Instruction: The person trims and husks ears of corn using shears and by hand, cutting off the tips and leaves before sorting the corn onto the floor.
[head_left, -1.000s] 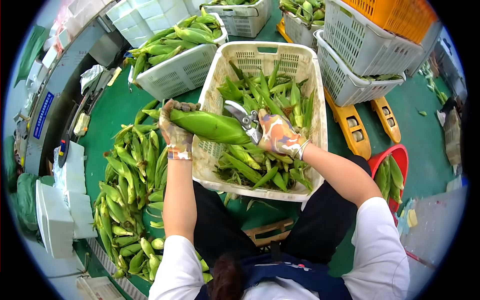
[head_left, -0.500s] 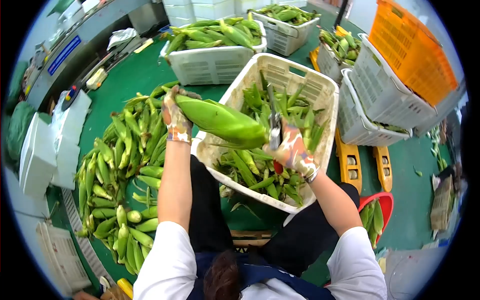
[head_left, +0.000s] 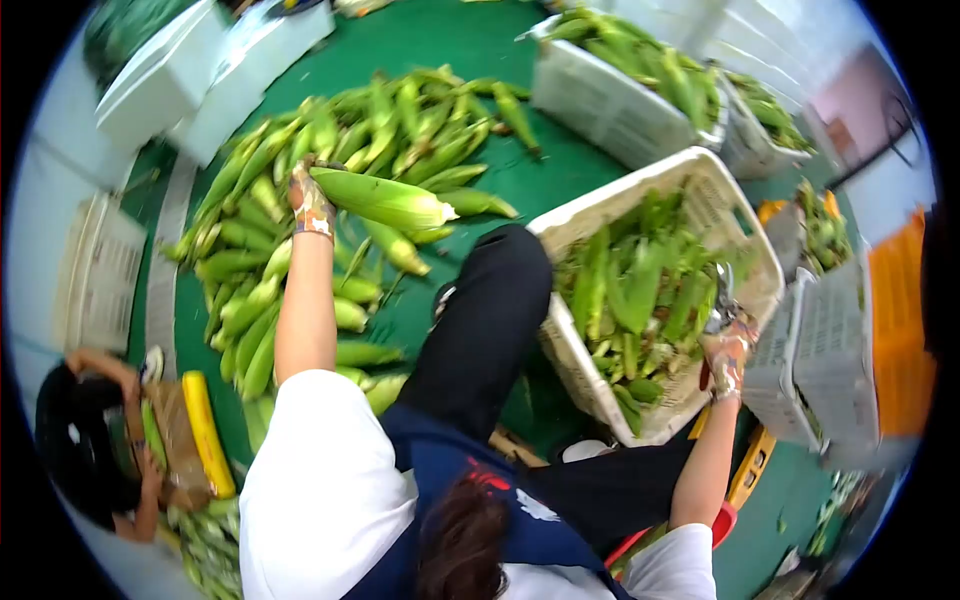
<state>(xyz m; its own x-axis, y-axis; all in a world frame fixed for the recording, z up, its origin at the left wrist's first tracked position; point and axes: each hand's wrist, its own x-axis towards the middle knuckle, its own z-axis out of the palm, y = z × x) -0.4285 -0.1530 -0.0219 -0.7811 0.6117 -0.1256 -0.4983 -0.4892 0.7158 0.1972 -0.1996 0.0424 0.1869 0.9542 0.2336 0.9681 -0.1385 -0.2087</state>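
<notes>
My left hand [head_left: 311, 203], in a patterned glove, is closed around one end of a green-husked ear of corn [head_left: 380, 198]. The ear's pale butt end points right, over the edge of a corn pile [head_left: 240, 235] on the green floor. On the other side, my gloved right hand [head_left: 731, 352] grips a pair of pruning shears [head_left: 721, 300] with red on the handle. Those shears are above the right side of a dirty white crate [head_left: 655, 178], which holds loose husk leaves and trimmings [head_left: 640, 280].
White crates heaped with corn [head_left: 640, 60] stand behind the trimmings crate. Stacked white crates [head_left: 825, 345] and an orange crate [head_left: 900, 320] rise at right, near a yellow pallet jack [head_left: 752, 468]. At lower left another person [head_left: 95, 430] handles corn. White foam boxes [head_left: 180, 75] are upper left.
My view has turned left. The corn in my left hand has moved from above the crate to the pile, apart from the shears. Its butt end now looks trimmed and pale.
</notes>
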